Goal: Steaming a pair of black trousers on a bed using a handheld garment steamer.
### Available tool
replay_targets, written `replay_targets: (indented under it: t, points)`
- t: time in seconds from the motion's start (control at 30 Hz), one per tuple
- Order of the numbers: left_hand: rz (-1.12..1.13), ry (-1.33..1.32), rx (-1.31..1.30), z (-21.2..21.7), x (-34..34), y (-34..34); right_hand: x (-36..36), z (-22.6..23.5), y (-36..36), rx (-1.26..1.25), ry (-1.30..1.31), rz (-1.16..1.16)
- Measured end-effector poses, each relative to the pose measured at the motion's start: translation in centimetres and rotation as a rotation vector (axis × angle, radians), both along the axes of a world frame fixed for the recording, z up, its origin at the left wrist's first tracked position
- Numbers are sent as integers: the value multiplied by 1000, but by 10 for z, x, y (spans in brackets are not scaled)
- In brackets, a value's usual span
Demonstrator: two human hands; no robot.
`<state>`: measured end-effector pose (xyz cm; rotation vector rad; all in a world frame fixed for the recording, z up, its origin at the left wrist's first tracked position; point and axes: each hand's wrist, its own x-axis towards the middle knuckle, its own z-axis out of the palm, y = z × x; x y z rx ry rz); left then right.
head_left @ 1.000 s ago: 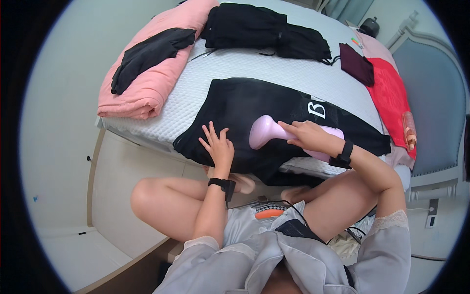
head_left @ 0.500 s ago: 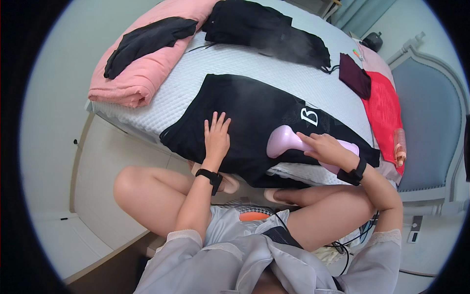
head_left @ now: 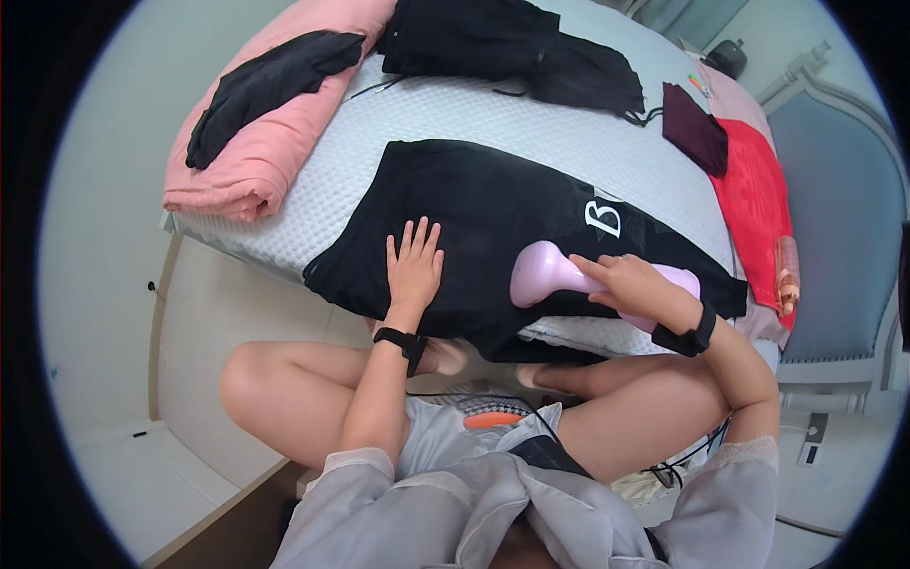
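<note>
Beyond the fingers: pink blanket (head_left: 275, 123) carries a black garment (head_left: 270, 81); red cloth (head_left: 754, 204) lies right, maroon pouch (head_left: 695, 128) above it.

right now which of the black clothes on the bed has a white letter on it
The black garment spread flat nearest the person, under the left hand and the pink handheld device. The other black clothes carry no visible letter.

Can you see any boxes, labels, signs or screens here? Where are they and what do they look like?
White printed mark: on the black garment spread over the bed, just above the right hand; one curly white shape.
Small dark plate: low on the wall at the right; too small to tell more.
No boxes, signs or screens show.
</note>
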<state>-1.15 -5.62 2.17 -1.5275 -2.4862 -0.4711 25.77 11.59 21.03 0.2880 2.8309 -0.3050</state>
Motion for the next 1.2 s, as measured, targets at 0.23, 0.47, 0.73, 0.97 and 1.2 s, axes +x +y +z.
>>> replay_targets:
  t: [0.23, 0.47, 0.73, 0.97, 1.2]
  points:
    - [-22, -48, 79, 4, 2, -3, -6, -4, -7, 46, 8, 41]
    - [-30, -58, 99, 5, 1, -2, -23, -11, -9, -46, 25, 33]
    - [-40, -122, 144, 8, 2, -5, -12, -1, 4, -80, -60, 1]
    - [15, -423, 627, 9, -4, -10, -26, -2, -4, -24, -5, 71]
    - [360, -328, 877, 28, -12, -24, -27, -16, 2, -93, 84, 67]
